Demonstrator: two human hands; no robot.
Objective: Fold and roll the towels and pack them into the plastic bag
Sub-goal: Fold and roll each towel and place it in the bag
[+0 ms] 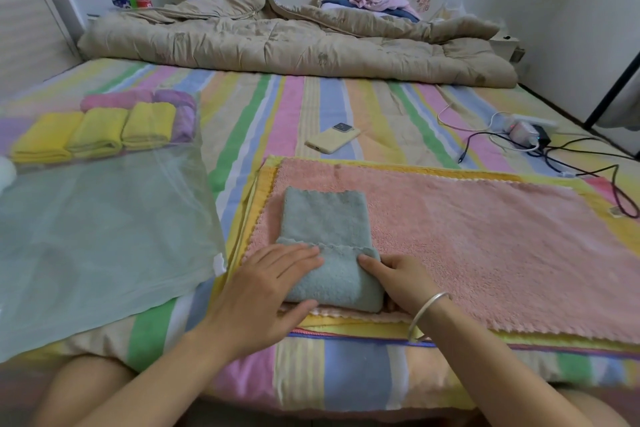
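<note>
Teal towel (325, 218) x1 — L hand (263, 288), R hand (401, 282)

Right of the plastic bag (104, 236), folded towel (325, 218) lies on spread towel (485, 236).

Both bare forearms are reaching forward and converging. The left grip (273, 284) is lying flat, palm down, fingers straight and close together, thumb spread toward the body. The right grip (401, 281) is curling its fingers inward, pinching the right end of the towel (329, 218).
</note>
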